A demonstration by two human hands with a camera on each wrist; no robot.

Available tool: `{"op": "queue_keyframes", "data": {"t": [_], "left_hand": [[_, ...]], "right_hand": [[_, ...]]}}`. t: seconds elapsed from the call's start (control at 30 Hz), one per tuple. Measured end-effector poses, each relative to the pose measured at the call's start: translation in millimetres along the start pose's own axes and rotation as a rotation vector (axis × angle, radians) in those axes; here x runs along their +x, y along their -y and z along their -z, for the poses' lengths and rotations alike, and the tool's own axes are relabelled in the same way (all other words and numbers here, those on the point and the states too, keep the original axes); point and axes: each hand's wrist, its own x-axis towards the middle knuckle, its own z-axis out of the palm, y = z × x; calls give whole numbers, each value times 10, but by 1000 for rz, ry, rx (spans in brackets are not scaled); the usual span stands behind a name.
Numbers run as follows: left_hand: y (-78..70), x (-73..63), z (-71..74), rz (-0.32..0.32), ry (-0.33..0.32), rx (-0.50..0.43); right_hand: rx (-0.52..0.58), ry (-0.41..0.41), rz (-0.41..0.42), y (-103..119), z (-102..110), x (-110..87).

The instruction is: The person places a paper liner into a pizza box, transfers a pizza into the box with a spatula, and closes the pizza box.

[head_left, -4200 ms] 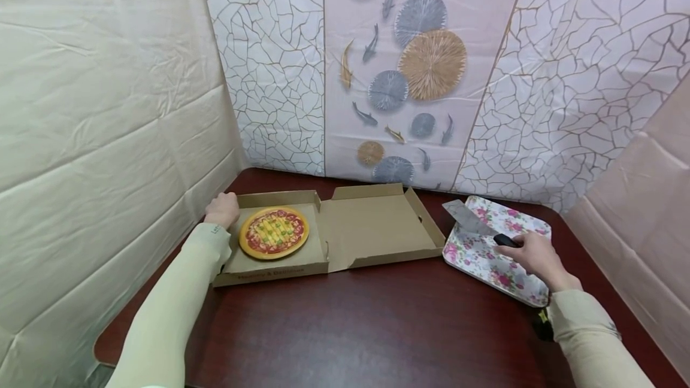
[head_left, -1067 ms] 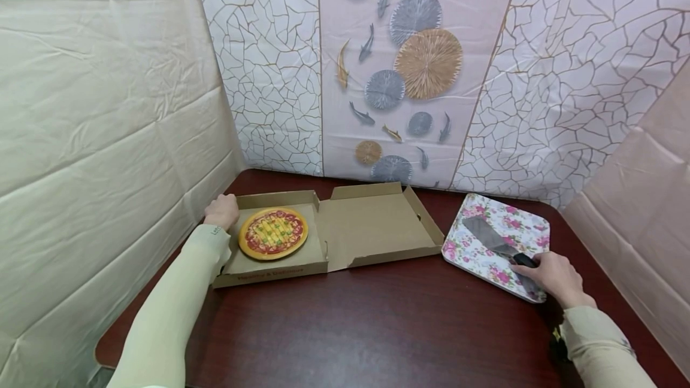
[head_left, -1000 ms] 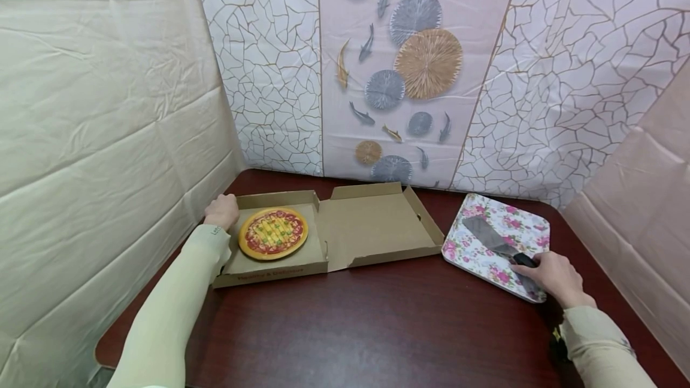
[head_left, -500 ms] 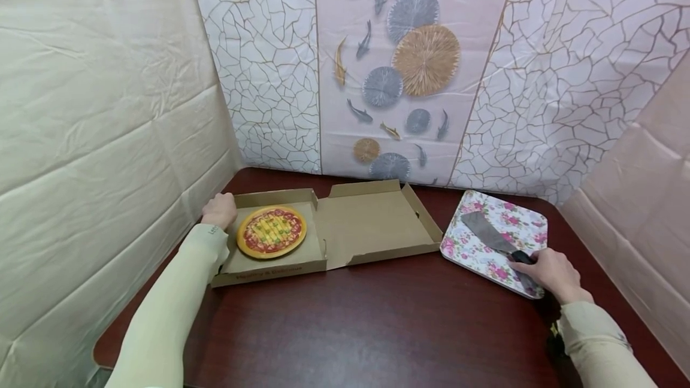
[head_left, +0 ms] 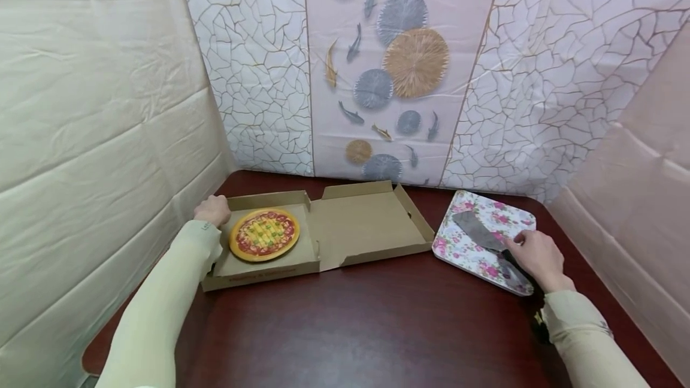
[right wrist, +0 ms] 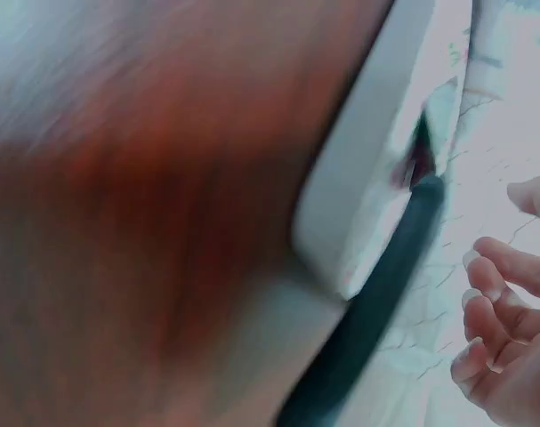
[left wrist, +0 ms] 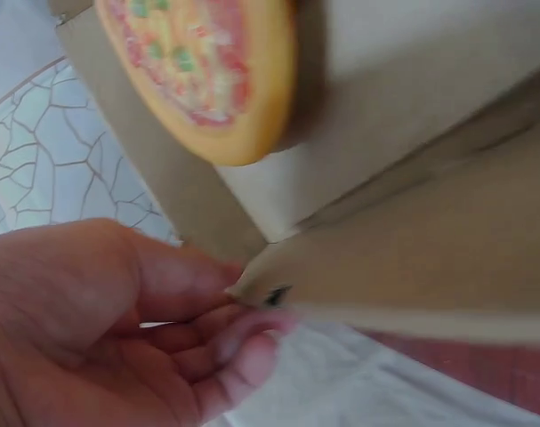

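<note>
My left hand (head_left: 213,210) pinches the corner of an open cardboard pizza box (head_left: 223,268); in the left wrist view the thumb and fingers (left wrist: 189,285) meet at the cardboard edge. Inside the box's left half lies a round pizza (head_left: 264,234) with yellow, red and green topping. On the flowered tray (head_left: 455,250) at the right rests a spatula (head_left: 477,231) with a flat metal blade. Its dark handle (right wrist: 376,294) juts past the tray's rim in the right wrist view. My right hand (head_left: 541,259) hovers beside that handle, fingers loosely bent and apart from it.
The box lid (head_left: 366,226) lies folded out flat between pizza and tray. Beneath everything is a dark red-brown table (head_left: 345,328). Draped cloth walls (head_left: 97,154) stand close on the left, right and back; the back one (head_left: 377,76) shows fish and discs.
Over the last seconds the spatula came down from above the tray to lie on it. My right hand has since let go of its handle. The left hand keeps its hold on the box.
</note>
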Motion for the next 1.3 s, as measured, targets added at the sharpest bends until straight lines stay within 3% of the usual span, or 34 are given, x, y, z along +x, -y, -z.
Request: {"op": "queue_keyframes", "data": {"t": [0.17,0.27,0.4,0.63,0.8,1.0,1.1,1.3], "left_hand": [[-199,35,138,78,4,57],[-385,91,191,49,-51,88],[-672,160,222,-113,-108,76],[-1222,294,123,-381,-7,-26],[-1588,442,-47,-514,-4,-56],[-1818,478,-199,-553,15,-54],[-1876,478,-268,-522,34,-27],[-1986,447,-338,-453,162,-63]], "right_hand": [[19,0,-2,243,10,83],[33,29,30,369,-18,130],[86,113,79,531,-96,167],[230,304,80,900,-282,169],[354,439,45,1199,-384,120],[426,532,-58,1392,-468,80],[459,553,-91,1421,-509,72],[519,576,-143,1392,-560,57]]}}
